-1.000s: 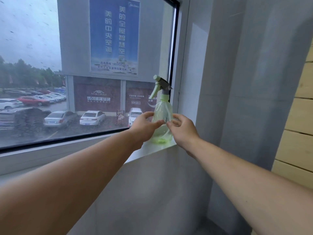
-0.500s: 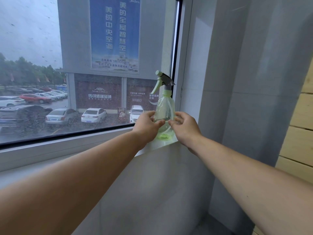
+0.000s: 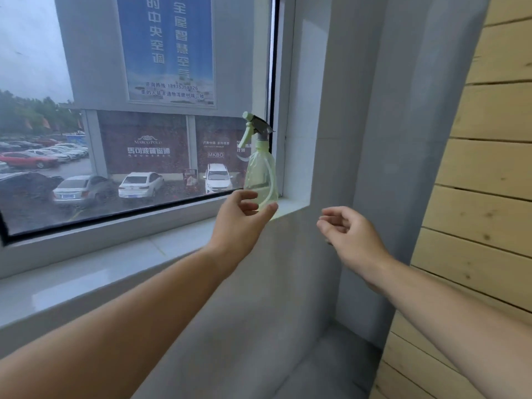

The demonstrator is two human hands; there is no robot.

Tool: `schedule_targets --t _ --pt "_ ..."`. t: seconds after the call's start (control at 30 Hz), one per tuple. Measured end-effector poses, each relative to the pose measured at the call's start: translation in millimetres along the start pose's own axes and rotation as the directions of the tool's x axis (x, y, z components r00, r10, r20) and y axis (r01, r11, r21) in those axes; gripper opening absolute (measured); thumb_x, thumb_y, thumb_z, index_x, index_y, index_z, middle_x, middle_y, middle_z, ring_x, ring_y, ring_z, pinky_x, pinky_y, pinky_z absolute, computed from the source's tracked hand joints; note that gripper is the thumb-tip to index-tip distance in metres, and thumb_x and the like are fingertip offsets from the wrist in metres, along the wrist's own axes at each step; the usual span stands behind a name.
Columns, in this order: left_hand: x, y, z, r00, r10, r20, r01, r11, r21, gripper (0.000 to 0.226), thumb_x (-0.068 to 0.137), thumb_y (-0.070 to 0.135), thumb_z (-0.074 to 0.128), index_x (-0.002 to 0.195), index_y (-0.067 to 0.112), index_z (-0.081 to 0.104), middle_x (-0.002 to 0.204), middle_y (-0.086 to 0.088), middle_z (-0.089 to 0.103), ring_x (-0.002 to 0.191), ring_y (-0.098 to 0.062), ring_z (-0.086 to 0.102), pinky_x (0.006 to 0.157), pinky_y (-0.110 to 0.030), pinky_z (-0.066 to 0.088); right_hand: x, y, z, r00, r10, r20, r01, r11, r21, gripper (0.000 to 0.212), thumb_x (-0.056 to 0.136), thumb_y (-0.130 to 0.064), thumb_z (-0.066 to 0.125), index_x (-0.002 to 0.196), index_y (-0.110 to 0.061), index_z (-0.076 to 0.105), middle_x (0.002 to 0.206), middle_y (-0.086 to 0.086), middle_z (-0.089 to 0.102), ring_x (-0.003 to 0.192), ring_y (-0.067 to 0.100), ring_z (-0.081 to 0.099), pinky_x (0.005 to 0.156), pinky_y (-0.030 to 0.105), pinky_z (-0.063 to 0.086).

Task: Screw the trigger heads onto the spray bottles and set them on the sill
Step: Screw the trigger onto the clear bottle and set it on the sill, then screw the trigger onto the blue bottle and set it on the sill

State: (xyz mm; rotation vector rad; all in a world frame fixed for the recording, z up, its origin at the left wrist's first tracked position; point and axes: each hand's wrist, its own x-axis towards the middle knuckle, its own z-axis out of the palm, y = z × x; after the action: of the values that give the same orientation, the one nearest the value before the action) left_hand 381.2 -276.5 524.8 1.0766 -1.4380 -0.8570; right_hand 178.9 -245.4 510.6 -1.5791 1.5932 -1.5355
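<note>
Leaving spray bottle [image 3: 260,171] upright on sill [image 3: 291,208]: left hand [image 3: 239,223] spread near its base, right hand [image 3: 349,234] loosely curled, empty; clearing it straight back, avoiding nudges.

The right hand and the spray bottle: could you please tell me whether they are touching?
Apart. The head view shows bare grey wall between the right hand and the spray bottle.

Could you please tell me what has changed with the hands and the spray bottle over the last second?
The right hand let go of the spray bottle and drew back rightward, empty. The left hand opened, its fingers near the base; contact is unclear. The bottle stayed upright on the sill, trigger head on.
</note>
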Motion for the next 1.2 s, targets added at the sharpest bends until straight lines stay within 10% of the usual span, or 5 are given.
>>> schedule_targets --t 0.27,0.43,0.67,0.93,1.2 --pt "-112.7 -46.5 72.0 0.873 -0.269 0.407 0.260 0.962 0.079 0.036 0.094 0.027 0.074 0.123 0.008 0.064 0.100 -0.008 0.071 0.094 -0.021 0.071 0.093 -0.043 0.058 -130.4 61.2 -86.1 0.985 0.173 0.000 -0.171 0.975 -0.142 0.016 0.090 -0.020 0.067 0.106 -0.018 0.068 0.093 -0.004 0.071 0.075 0.001 0.064 0.072 0.014 0.051" --pt "-176.0 -119.0 131.2 0.712 -0.449 0.540 0.379 0.893 0.244 0.040 0.093 0.030 0.074 0.124 0.007 0.062 0.101 -0.008 0.069 0.094 -0.024 0.071 0.089 -0.042 0.059 -194.7 146.9 -123.7 0.917 0.399 0.020 -0.380 0.885 -0.268 0.018 0.090 -0.020 0.068 0.107 -0.015 0.068 0.097 0.004 0.071 0.081 0.014 0.064 0.077 0.029 0.052" --pt "-268.4 -237.0 204.3 0.466 -0.695 0.547 0.533 0.714 0.454 0.046 0.091 0.035 0.076 0.126 0.009 0.060 0.111 -0.011 0.070 0.101 -0.024 0.071 0.083 -0.036 0.058 -272.2 289.7 -136.4 0.722 0.692 -0.009 -0.655 0.680 -0.329 0.011 0.086 -0.020 0.070 0.095 -0.014 0.067 0.085 0.006 0.069 0.081 0.022 0.065 0.070 0.025 0.046" --pt "-321.4 -312.7 269.9 0.341 -0.781 0.523 0.507 0.621 0.598 0.063 0.090 0.044 0.074 0.138 0.010 0.052 0.125 -0.012 0.059 0.106 -0.024 0.059 0.089 -0.031 0.046 -323.1 418.0 -142.6 0.526 0.843 -0.109 -0.828 0.479 -0.293 0.008 0.085 -0.020 0.071 0.081 -0.013 0.069 0.065 0.002 0.062 0.056 0.017 0.054 0.062 0.030 0.043" --pt "-355.0 -361.8 317.3 0.264 -0.834 0.485 0.518 0.547 0.658 0.086 0.076 0.051 0.084 0.141 0.011 0.043 0.140 -0.014 0.056 0.123 -0.032 0.062 0.102 -0.042 0.054 -321.5 495.8 -137.1 0.472 0.860 -0.195 -0.876 0.432 -0.217 0.044 0.073 -0.030 0.085 0.109 -0.010 0.070 0.092 0.006 0.065 0.085 0.023 0.064 0.081 0.030 0.051"
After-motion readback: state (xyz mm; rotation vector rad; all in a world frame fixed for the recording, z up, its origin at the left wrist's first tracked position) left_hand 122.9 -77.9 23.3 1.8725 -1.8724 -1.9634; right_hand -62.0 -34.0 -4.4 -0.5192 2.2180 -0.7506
